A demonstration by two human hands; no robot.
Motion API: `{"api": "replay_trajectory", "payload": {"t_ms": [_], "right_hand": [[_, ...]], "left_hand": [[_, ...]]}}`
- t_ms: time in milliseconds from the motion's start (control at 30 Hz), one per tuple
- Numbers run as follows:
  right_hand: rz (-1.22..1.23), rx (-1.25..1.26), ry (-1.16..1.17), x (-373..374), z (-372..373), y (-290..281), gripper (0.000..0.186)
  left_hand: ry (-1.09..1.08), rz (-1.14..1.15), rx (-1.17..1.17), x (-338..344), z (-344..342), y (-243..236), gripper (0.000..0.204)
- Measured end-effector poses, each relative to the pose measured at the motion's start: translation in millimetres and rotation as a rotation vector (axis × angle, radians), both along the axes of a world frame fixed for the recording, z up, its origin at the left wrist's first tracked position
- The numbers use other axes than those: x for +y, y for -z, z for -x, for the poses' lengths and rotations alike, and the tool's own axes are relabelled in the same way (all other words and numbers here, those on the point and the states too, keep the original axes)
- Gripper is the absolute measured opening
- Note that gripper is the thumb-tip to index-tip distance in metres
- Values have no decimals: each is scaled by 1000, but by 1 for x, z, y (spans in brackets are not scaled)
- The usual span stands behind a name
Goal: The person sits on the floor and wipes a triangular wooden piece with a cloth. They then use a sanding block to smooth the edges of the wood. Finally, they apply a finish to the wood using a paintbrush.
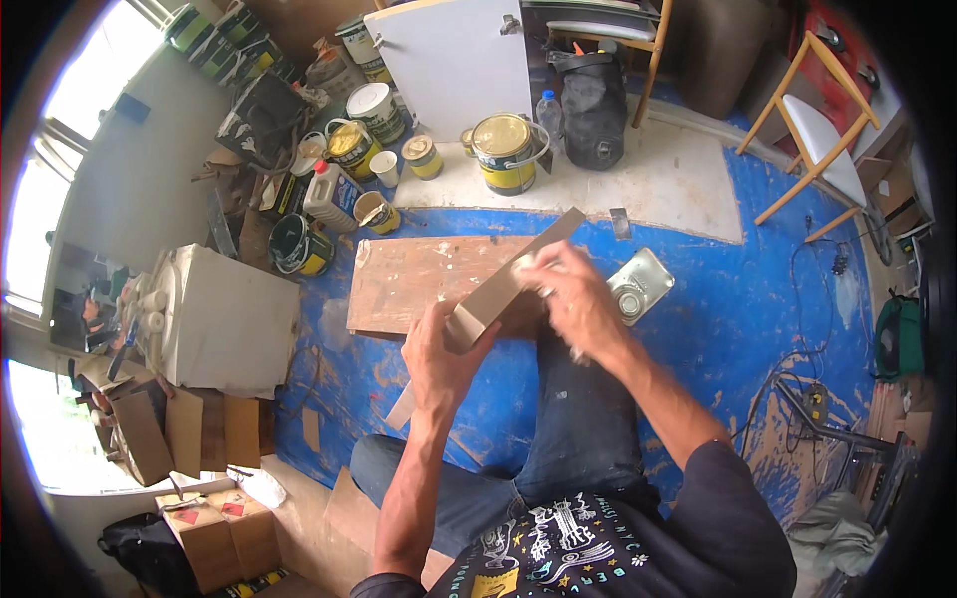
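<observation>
My left hand (441, 354) grips a long, narrow pale-brown strip (483, 304), which slants from low left up to the right. My right hand (578, 299) is at the strip's upper part, fingers bent round a small pale thing that is blurred and too small to name. Behind the strip lies a paint-spotted wooden board (424, 274) on the blue floor sheet (738, 329). A rectangular metal tin (643, 284) lies right of the board, with a small dark flat piece (620, 223) above it.
Paint buckets (503, 159), jugs and cups stand along the back. A white block-like unit (224, 329) and cardboard (179, 439) are at the left; a wooden chair (817, 149), cables and a black metal frame (817, 419) are at the right. My legs rest on the sheet.
</observation>
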State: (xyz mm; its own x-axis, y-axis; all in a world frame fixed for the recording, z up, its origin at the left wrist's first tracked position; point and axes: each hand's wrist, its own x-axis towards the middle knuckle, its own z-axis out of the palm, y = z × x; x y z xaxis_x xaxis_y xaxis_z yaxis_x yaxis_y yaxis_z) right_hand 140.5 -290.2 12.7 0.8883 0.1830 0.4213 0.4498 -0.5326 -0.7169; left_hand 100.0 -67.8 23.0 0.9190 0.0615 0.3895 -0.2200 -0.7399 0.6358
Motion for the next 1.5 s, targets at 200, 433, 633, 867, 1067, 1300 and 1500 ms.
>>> {"api": "replay_trajectory", "payload": {"t_ms": [200,433,633,867,1067,1300,1500], "right_hand": [[20,-47,-129,-22,-25,25,48],[-572,586,438,-146,-47,92,35],[-420,420,729,-229,-22,173,38],[-252,316,806,-232,-4,209,28],[-201,233,159,-104,-22,83,17],[-92,-37,8,-55,-50,87,25],[100,-129,64,-57,-57,64,23]], "left_hand": [[-2,70,47,0,6,6,53],[-25,58,37,5,10,13,55],[-1,14,33,-1,10,10,56],[33,-91,6,-7,17,2,51],[34,-52,-1,-6,21,8,53],[44,-62,10,-7,14,7,52],[59,-53,12,-2,10,10,53]]}}
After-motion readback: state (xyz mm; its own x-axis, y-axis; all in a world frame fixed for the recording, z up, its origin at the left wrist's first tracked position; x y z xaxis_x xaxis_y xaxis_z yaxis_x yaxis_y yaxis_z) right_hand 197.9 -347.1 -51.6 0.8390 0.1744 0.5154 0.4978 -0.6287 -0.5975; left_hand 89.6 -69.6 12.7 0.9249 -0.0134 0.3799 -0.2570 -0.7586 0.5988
